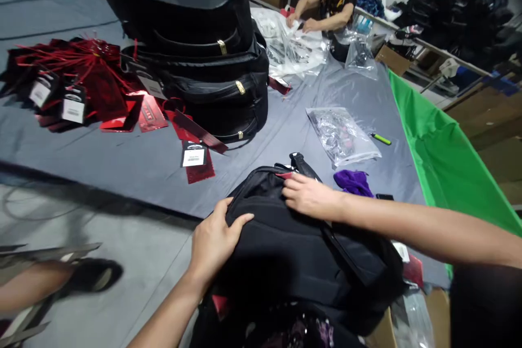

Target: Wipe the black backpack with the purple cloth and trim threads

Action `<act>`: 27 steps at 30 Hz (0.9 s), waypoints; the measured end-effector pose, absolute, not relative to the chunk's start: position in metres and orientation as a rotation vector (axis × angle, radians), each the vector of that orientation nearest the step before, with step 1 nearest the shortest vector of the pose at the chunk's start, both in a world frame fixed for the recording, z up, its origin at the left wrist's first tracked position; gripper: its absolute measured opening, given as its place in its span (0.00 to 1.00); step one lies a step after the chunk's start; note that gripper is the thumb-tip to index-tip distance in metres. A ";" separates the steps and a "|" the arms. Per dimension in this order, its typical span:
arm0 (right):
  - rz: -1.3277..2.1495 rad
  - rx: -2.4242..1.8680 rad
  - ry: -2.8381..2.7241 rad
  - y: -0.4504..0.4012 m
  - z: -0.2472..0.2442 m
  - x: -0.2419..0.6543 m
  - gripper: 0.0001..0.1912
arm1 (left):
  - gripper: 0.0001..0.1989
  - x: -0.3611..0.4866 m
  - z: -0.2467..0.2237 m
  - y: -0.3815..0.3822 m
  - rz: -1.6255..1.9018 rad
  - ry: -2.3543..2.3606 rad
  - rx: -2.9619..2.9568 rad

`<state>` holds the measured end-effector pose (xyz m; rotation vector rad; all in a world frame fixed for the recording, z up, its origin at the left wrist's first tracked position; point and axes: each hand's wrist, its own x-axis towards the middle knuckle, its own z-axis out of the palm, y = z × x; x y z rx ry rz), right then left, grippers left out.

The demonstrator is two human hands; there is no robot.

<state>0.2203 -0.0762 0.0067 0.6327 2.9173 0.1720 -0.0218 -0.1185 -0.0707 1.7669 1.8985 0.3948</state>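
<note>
1. Dark patterned cloth (302,331) lies nearest the camera, at the bottom edge, with the black bag (285,244) just beyond it. The bag leans against the near side of the desk (281,138), probably so that its opening sits within easy reach of both hands.
2. The two hands are apart, one on each side of the opening. The left hand (212,239) is clamped on the bag's edge, thumb over the front panel and fingers behind; that hold likely steadies the rim.
3. Bent fingers of the right hand (310,196) rest at the far side of the opening, beside a red piece (284,175). Whether they pinch it, I cannot tell.
4. Beyond the bag lie a purple cloth (354,182), a clear packet (343,136) and a green tool (381,138), near the right hand and seemingly set aside.
5. Red and black tags (98,81) fan out from a gathered bunch, which may make single ones easy to lift. They lie beside stacked black bags (204,65), piled up perhaps to save room.
6. Across the desk, a person (334,2) handles clear plastic (289,49).
</note>
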 end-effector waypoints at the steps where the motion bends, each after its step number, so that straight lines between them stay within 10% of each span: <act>1: 0.237 0.635 2.901 -0.081 0.010 0.234 0.13 | 0.28 -0.020 -0.068 -0.117 0.365 1.922 1.766; 8: 0.429 1.064 2.872 -0.138 0.018 0.251 0.12 | 0.25 -0.033 -0.066 -0.130 0.482 1.731 1.902; 11: -0.047 1.533 2.747 -0.189 0.030 0.247 0.14 | 0.17 -0.033 -0.040 -0.149 0.615 1.675 2.001; 17: -1.308 1.622 2.185 -0.272 0.088 0.255 0.28 | 0.10 -0.009 0.105 -0.179 1.158 1.311 2.498; 27: -1.049 1.826 3.058 -0.180 0.160 0.306 0.30 | 0.13 0.090 0.317 -0.151 1.542 1.188 3.293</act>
